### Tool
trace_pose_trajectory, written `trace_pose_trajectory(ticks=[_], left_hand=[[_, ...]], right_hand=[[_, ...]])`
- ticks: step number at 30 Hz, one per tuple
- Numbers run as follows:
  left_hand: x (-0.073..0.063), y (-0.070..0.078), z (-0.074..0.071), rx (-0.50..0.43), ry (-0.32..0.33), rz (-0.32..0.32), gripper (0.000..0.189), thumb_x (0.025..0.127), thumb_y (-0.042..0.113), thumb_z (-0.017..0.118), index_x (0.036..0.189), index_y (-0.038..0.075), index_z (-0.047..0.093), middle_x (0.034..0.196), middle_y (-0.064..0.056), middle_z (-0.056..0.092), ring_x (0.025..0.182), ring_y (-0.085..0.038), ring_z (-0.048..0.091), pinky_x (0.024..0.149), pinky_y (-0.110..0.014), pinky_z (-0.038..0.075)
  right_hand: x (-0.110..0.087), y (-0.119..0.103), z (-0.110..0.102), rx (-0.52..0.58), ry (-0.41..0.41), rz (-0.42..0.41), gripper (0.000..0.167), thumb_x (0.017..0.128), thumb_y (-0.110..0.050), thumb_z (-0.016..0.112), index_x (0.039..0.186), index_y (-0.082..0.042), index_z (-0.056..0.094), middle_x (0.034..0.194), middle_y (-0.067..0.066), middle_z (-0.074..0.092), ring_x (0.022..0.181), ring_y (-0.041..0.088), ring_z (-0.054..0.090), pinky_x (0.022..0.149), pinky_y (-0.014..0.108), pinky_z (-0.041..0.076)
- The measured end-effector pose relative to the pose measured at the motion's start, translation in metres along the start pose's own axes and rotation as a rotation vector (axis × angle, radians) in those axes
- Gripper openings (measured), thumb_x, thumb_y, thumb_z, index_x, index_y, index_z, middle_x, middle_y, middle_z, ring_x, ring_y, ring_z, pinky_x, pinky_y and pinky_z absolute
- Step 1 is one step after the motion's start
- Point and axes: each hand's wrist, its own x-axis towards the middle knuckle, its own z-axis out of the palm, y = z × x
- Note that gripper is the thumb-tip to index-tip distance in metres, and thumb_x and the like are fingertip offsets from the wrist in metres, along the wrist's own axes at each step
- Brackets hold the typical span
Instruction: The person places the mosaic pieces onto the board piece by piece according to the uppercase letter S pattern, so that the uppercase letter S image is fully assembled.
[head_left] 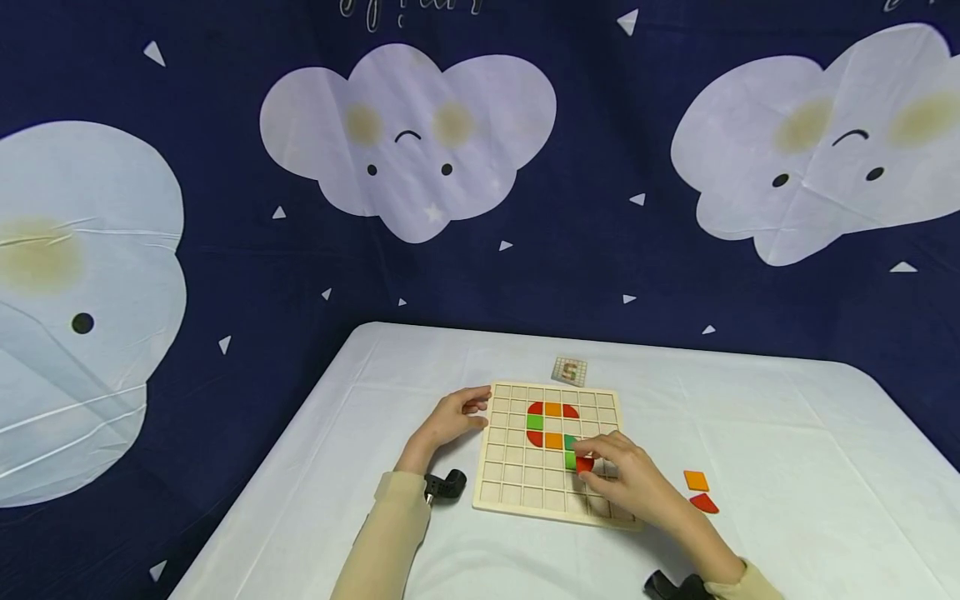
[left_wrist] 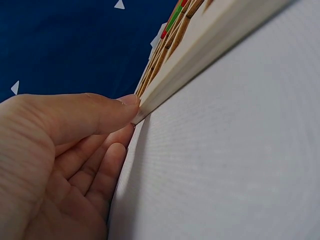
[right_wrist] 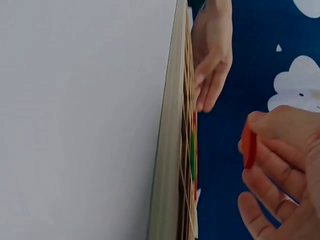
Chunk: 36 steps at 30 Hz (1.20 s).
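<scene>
A square wooden grid board [head_left: 517, 492] lies on the table. Red rounded pieces, orange squares [head_left: 553, 409] and green squares [head_left: 535, 422] sit in several of its cells, making a curved pattern. My left hand [head_left: 453, 417] rests against the board's left edge, thumb and fingertips touching its side, as the left wrist view also shows. Over the right half of the board, my right hand [head_left: 626, 475] pinches a red quarter-circle piece [right_wrist: 248, 145] between thumb and fingers. In the right wrist view this piece is held apart from the board surface.
Right of the board lie a loose orange square [head_left: 696, 481] and a red quarter-circle [head_left: 704, 503]. A small pattern card [head_left: 570, 371] lies just behind the board. White cloth covers the table [head_left: 360, 400]; a dark blue cloud-printed curtain [head_left: 585, 283] hangs behind.
</scene>
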Motion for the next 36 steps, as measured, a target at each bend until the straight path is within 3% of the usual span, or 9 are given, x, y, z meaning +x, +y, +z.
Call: trace_pose_trajectory(ticks=[5,9,16,26,32,36], left_hand=[[0.0,0.0,0.0,0.004,-0.001,-0.001,0.058,0.081,-0.003,0.069,0.135,0.001,0.05,0.129,-0.012,0.056,0.108,-0.021,0.056,0.094,-0.033,0.044],[0.0,0.001,0.0,0.008,-0.002,0.003,0.057,0.081,-0.002,0.068,0.135,0.0,0.05,0.129,-0.012,0.056,0.108,-0.022,0.056,0.094,-0.033,0.044],[-0.001,0.003,0.0,0.006,-0.005,0.009,0.058,0.08,-0.003,0.069,0.135,-0.001,0.05,0.129,-0.013,0.056,0.108,-0.022,0.056,0.094,-0.034,0.045],[-0.002,0.003,-0.001,-0.038,-0.005,0.031,0.058,0.08,-0.004,0.07,0.134,-0.004,0.049,0.129,-0.018,0.054,0.109,-0.03,0.055,0.095,-0.042,0.043],[-0.001,-0.002,-0.001,-0.006,-0.003,0.046,0.058,0.08,-0.001,0.07,0.135,0.0,0.05,0.128,-0.013,0.056,0.107,-0.02,0.057,0.093,-0.031,0.045],[0.0,-0.002,0.0,0.0,0.001,0.034,0.058,0.08,-0.002,0.07,0.135,0.001,0.05,0.128,-0.012,0.056,0.108,-0.02,0.056,0.094,-0.031,0.045]], right_hand=[[-0.004,0.0,0.011,-0.021,-0.017,-0.011,0.036,0.075,-0.009,0.078,0.109,-0.006,0.068,0.099,-0.005,0.066,0.087,0.009,0.055,0.068,0.026,0.052],[-0.007,0.001,0.017,-0.055,-0.045,-0.002,0.034,0.077,-0.012,0.078,0.109,-0.008,0.068,0.1,-0.006,0.066,0.09,0.009,0.055,0.073,0.03,0.051],[-0.01,0.002,0.024,-0.121,-0.022,-0.038,0.035,0.074,-0.015,0.079,0.107,-0.01,0.068,0.099,-0.007,0.066,0.088,0.008,0.053,0.074,0.032,0.05],[-0.011,0.003,0.027,-0.105,-0.048,-0.027,0.033,0.076,-0.012,0.077,0.108,-0.011,0.068,0.102,-0.007,0.066,0.09,0.009,0.054,0.075,0.032,0.05],[-0.01,0.003,0.026,-0.121,-0.071,-0.011,0.034,0.076,-0.01,0.077,0.108,-0.013,0.068,0.102,-0.008,0.066,0.09,0.009,0.054,0.075,0.031,0.05],[-0.009,0.002,0.023,-0.139,-0.078,-0.006,0.033,0.076,-0.011,0.077,0.108,-0.013,0.068,0.102,-0.006,0.066,0.089,0.009,0.055,0.075,0.032,0.05]])
